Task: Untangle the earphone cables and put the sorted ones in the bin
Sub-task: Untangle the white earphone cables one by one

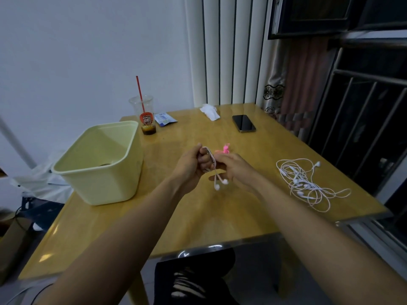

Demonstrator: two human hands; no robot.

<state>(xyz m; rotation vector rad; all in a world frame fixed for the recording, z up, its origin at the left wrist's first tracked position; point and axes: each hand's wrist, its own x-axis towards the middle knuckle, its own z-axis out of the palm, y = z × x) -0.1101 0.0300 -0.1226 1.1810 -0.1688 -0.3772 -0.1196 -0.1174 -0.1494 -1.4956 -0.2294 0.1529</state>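
Above the middle of the wooden table, my left hand grips a coiled white earphone cable; two earbuds dangle below the coil. My right hand pinches the same coil from the right, with a small pink tie sticking up above its fingers. A tangled pile of white earphone cables lies on the table to the right. The pale yellow bin stands at the table's left side; something dark lies at its bottom.
At the back stand a plastic cup with a red straw, a small blue-white packet, a crumpled white tissue and a black phone. A window grille runs along the right. My knee in torn black trousers shows below the table's near edge.
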